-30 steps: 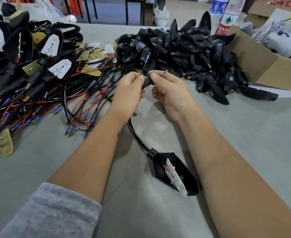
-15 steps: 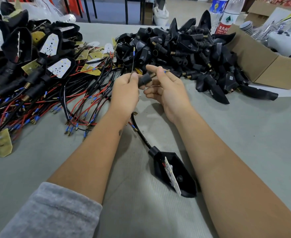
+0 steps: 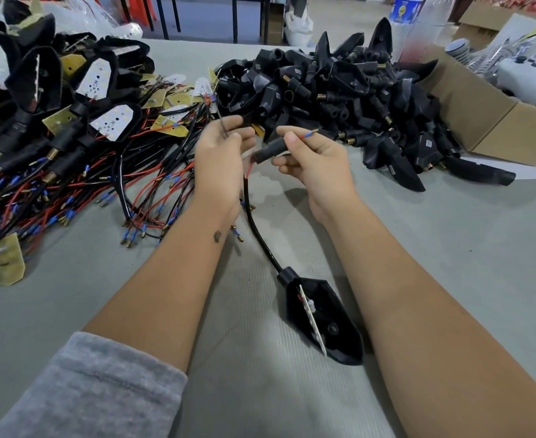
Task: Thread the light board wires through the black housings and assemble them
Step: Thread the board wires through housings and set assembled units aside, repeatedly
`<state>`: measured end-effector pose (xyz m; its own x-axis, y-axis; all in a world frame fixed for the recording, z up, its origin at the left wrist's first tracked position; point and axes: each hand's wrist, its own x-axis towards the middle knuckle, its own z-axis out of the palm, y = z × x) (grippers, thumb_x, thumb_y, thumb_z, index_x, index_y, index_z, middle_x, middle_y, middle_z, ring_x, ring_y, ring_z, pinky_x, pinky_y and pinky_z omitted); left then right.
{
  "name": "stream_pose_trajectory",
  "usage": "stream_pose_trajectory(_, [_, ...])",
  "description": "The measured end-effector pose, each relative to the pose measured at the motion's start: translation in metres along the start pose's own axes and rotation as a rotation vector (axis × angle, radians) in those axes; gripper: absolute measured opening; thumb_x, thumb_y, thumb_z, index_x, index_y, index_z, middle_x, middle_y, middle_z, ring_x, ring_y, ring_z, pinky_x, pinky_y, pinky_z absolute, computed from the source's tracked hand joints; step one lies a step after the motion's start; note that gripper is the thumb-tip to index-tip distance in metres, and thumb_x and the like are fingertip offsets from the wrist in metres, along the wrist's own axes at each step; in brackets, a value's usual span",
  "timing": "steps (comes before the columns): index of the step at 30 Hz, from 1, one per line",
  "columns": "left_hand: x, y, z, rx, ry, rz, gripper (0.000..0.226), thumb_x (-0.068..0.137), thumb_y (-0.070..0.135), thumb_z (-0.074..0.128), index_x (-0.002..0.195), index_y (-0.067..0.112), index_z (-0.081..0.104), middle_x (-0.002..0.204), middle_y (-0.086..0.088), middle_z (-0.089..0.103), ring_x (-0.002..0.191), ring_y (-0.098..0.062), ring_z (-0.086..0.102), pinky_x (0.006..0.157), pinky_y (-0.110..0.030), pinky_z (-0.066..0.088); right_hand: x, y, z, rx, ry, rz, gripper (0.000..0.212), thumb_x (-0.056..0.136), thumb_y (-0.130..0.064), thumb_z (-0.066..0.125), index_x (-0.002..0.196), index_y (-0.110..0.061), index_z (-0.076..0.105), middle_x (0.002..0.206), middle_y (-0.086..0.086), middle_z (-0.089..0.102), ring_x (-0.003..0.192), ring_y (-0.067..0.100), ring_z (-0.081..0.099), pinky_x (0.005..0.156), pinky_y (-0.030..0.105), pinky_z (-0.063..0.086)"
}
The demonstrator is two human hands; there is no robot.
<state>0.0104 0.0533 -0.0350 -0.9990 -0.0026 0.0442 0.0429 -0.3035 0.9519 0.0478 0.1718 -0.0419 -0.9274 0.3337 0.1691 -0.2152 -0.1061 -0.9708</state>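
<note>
Centre frame: my right hand [image 3: 315,167] pinches black rubber sleeve [image 3: 271,150], red wire [image 3: 308,135] emerging; my left hand [image 3: 219,162] pinches thin wire [image 3: 224,126]. Glossy pointed housing [image 3: 326,320] lower centre, white board [image 3: 311,322] inside.

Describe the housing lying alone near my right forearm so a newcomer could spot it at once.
Start from the big pile of empty black housings at the far side of the grey table, then come toward the person, between the two forearms. There lies a single housing, apart from every pile. Unlike the rest, a white light board stands in it on edge, and its black cable runs up toward the hands.
</note>
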Motion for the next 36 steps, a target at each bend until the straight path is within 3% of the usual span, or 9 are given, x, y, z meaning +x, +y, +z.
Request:
stream_pose_trajectory(4, [0.004, 0.008, -0.007, -0.282, 0.079, 0.010, 0.021, 0.104, 0.008, 0.034, 0.107, 0.012, 0.054, 0.068, -0.002, 0.060, 0.058, -0.012, 0.057, 0.072, -0.028, 0.057, 0.002, 0.000, -0.002, 0.044, 0.074, 0.057, 0.017, 0.100, -0.006, 0.050, 0.104, -0.005, 0.066, 0.078, 0.000, 0.067, 0.061, 0.012, 0.063, 0.064, 0.020, 0.053])
stream_pose_trajectory(8, [0.008, 0.007, -0.012, -0.238, 0.098, 0.056, 0.019, 0.105, 0.016, 0.042, 0.101, 0.016, 0.060, 0.059, 0.001, 0.052, 0.054, -0.010, 0.050, 0.067, -0.028, 0.053, 0.003, 0.000, -0.002, 0.045, 0.104, 0.081, 0.017, 0.100, -0.006, 0.050, 0.103, -0.006, 0.067, 0.081, 0.001, 0.068, 0.065, 0.015, 0.063, 0.069, 0.022, 0.054])
stream_pose_trajectory(12, [0.012, 0.003, -0.018, 0.050, 0.081, 0.175, 0.014, 0.100, 0.012, 0.053, 0.106, 0.014, 0.065, 0.061, 0.006, 0.065, 0.054, -0.008, 0.059, 0.062, -0.023, 0.053, 0.003, -0.001, -0.004, 0.092, 0.118, 0.089, 0.017, 0.101, -0.006, 0.050, 0.106, -0.007, 0.066, 0.088, 0.007, 0.067, 0.070, 0.018, 0.062, 0.073, 0.024, 0.054])
stream_pose_trajectory(14, [0.013, 0.001, -0.020, 0.233, 0.038, 0.249, 0.014, 0.098, 0.013, 0.056, 0.108, 0.019, 0.063, 0.062, 0.006, 0.069, 0.054, -0.008, 0.062, 0.062, -0.030, 0.055, 0.004, -0.001, -0.006, 0.133, 0.122, 0.097, 0.019, 0.101, -0.007, 0.048, 0.109, -0.007, 0.065, 0.089, 0.009, 0.066, 0.074, 0.019, 0.061, 0.075, 0.024, 0.054])
stream_pose_trajectory(21, [0.008, -0.005, -0.019, 0.533, -0.116, 0.333, 0.023, 0.093, 0.012, 0.061, 0.091, 0.032, 0.071, 0.072, 0.004, 0.067, 0.062, -0.009, 0.060, 0.071, -0.037, 0.056, 0.005, -0.003, -0.008, 0.302, 0.133, 0.120, 0.020, 0.102, -0.007, 0.046, 0.114, -0.007, 0.062, 0.098, 0.010, 0.064, 0.079, 0.019, 0.061, 0.078, 0.022, 0.057])
stream_pose_trajectory(26, [0.005, -0.006, -0.015, 0.633, -0.151, 0.380, 0.022, 0.091, 0.010, 0.063, 0.089, 0.030, 0.073, 0.077, 0.021, 0.066, 0.066, 0.009, 0.059, 0.063, -0.009, 0.047, 0.005, -0.003, -0.010, 0.350, 0.132, 0.124, 0.020, 0.102, -0.007, 0.046, 0.115, -0.006, 0.062, 0.097, 0.009, 0.065, 0.075, 0.016, 0.063, 0.077, 0.022, 0.057])
stream_pose_trajectory(32, [0.003, -0.005, -0.015, 0.674, -0.125, 0.420, 0.020, 0.090, 0.010, 0.061, 0.095, 0.021, 0.077, 0.074, 0.013, 0.068, 0.065, -0.004, 0.060, 0.060, -0.019, 0.047, 0.005, -0.003, -0.009, 0.327, 0.107, 0.116, 0.020, 0.102, -0.007, 0.047, 0.114, -0.006, 0.063, 0.097, 0.010, 0.066, 0.076, 0.015, 0.064, 0.078, 0.022, 0.057])
stream_pose_trajectory(34, [0.002, -0.004, -0.015, 0.682, -0.117, 0.445, 0.018, 0.089, 0.012, 0.062, 0.093, 0.023, 0.075, 0.074, 0.013, 0.067, 0.063, 0.002, 0.059, 0.056, -0.013, 0.043, 0.005, -0.003, -0.010, 0.298, 0.102, 0.114, 0.020, 0.102, -0.008, 0.047, 0.114, -0.006, 0.063, 0.096, 0.009, 0.067, 0.076, 0.014, 0.065, 0.078, 0.022, 0.057])
stream_pose_trajectory(36, [0.003, -0.004, -0.015, 0.682, -0.099, 0.428, 0.013, 0.090, 0.015, 0.063, 0.088, 0.026, 0.069, 0.075, 0.014, 0.067, 0.071, 0.002, 0.063, 0.065, -0.014, 0.048, 0.006, -0.003, -0.010, 0.295, 0.093, 0.111, 0.020, 0.102, -0.008, 0.048, 0.113, -0.008, 0.064, 0.093, 0.006, 0.068, 0.074, 0.012, 0.067, 0.077, 0.022, 0.056])
